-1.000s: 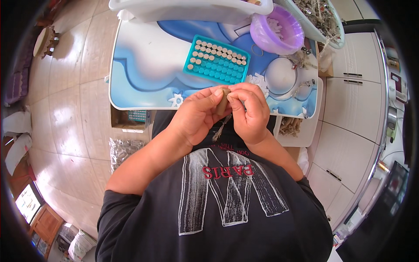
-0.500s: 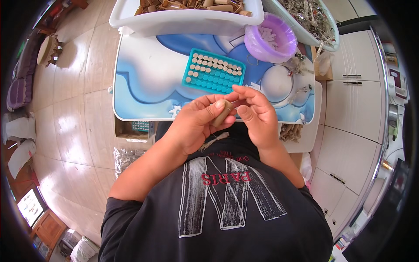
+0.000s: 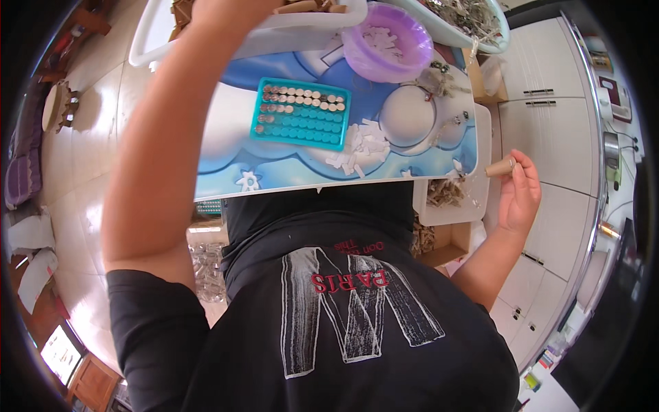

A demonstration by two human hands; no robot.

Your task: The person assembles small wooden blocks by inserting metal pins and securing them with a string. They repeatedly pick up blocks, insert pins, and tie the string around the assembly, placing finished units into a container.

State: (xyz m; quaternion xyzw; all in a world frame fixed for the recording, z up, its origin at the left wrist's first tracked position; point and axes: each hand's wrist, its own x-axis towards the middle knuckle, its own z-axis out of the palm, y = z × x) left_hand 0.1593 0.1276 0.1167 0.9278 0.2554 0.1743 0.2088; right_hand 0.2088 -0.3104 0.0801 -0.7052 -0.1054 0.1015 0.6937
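Note:
Out at the right, beyond the table's edge, my right hand (image 3: 519,196) pinches a small brown cylinder (image 3: 501,167) between thumb and fingers. My left arm stretches forward, and my left hand (image 3: 233,12) is over the white bin (image 3: 302,29) at the top edge; its fingers are cut off from sight. Brown tube pieces (image 3: 312,7) lie in that bin. A teal tray (image 3: 302,141) on the table holds rows of small round pale pieces, with bare slots toward its near side. White paper slips (image 3: 364,141) lie in a loose pile beside the tray.
A purple bowl (image 3: 353,58) with white slips stands behind the pile. Farther right, a pale tub (image 3: 498,41) holds tangled scraps. Beside the table is a white container (image 3: 480,144) with brown pieces. White cabinets (image 3: 542,144) line the right side.
My hands have parted: the left went forward to the bin, the right swung out right with the brown cylinder. The slips pile, earlier mostly hidden behind my hands, now shows.

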